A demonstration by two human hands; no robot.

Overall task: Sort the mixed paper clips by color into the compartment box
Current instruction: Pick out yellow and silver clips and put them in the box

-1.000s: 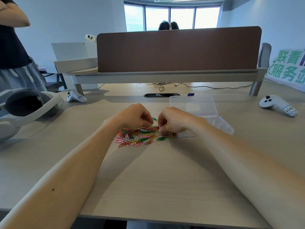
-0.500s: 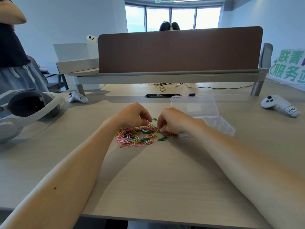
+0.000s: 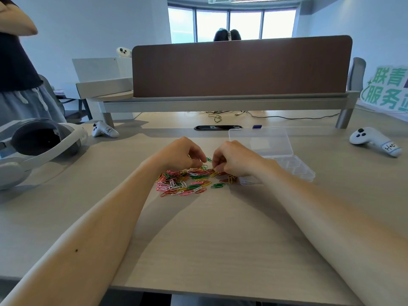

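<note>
Paper clips lie in a loose mixed heap of pink, green, yellow, white and red on the worktop, directly in front of the person, and both hands are working at its far edge. The left hand has its fingers curled down and its thumb and forefinger drawn close together over a few green clips. The right hand is curled the same way just beside it, its fingertips narrow and touching the heap. Whether either hand actually has a clip between its fingertips cannot be told, as the fingers hide the spot.

Over the last second very little has changed. Both hands stay at the same far edge of the heap, with only small shifts of the fingertips, and the heap keeps its shape. This looks like picking or teasing clips apart, not carrying them, so the sorting seems barely begun.

The clear compartment box sits open just right of the heap, partly behind the right wrist, with its lid laid back on the far side. The visible compartments look empty.

Further out, a headset rests at the left and a white controller at the far right.
</note>
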